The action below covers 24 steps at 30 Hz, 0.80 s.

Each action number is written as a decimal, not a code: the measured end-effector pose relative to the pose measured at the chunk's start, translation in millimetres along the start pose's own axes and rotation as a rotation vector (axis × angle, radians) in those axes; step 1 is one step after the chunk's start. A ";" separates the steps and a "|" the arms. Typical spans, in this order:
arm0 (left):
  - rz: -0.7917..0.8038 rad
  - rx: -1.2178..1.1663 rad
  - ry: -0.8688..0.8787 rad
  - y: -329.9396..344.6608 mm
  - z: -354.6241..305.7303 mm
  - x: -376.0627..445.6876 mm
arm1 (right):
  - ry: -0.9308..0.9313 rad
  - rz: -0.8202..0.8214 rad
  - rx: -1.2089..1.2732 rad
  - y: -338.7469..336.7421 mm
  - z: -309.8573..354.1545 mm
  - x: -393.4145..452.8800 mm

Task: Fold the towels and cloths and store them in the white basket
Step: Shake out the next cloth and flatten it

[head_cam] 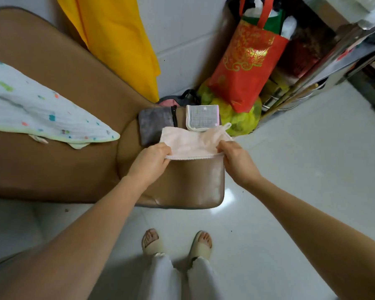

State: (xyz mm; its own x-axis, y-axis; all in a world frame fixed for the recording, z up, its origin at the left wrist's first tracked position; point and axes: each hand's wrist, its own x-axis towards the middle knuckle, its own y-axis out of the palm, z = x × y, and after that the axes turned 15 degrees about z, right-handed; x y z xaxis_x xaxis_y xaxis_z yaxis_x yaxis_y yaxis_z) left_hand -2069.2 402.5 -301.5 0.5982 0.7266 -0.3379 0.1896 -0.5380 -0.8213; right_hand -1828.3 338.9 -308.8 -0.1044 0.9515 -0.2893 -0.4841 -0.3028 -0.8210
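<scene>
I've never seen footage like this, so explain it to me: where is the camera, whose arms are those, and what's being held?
The one picture comes from a camera worn on a person's head, looking down at their own arms and feet. No machine is involved. The left hand and right hand each pinch a near corner of a pink cloth over a brown cushion. Behind it lie a folded grey cloth and a folded grey, white-edged cloth. A dotted white cloth lies unfolded further left. No white basket is visible.
</scene>
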 end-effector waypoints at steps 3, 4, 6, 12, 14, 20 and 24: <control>0.227 0.005 -0.109 43.5 14.4 -0.2 | 0.107 0.178 -0.033 45.5 -14.0 -6.2; 0.313 0.013 -0.150 57.7 18.7 0.9 | 0.147 0.257 -0.059 60.9 -18.3 -8.5; 0.475 0.067 -0.210 84.2 24.9 2.6 | 0.213 0.417 -0.122 88.5 -26.0 -12.1; 0.662 0.186 -0.047 136.9 51.7 12.6 | 0.058 0.575 -0.516 131.4 -46.5 -4.8; 0.805 0.115 0.027 145.5 63.1 18.9 | -0.068 0.634 -0.646 138.2 -58.0 -0.1; 0.818 -0.324 -0.217 144.7 64.1 30.3 | 0.136 0.813 -0.312 135.5 -61.8 0.4; 0.637 -0.378 -0.252 132.5 58.5 41.4 | 0.188 0.761 -0.197 126.8 -55.1 15.1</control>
State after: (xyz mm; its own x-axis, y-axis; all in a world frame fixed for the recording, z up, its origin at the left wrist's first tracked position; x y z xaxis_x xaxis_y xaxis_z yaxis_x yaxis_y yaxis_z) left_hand -2064.8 386.4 -451.2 0.4945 0.2797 -0.8229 0.1485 -0.9601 -0.2371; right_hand -1843.4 311.9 -444.4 -0.1878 0.4607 -0.8675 -0.1754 -0.8847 -0.4319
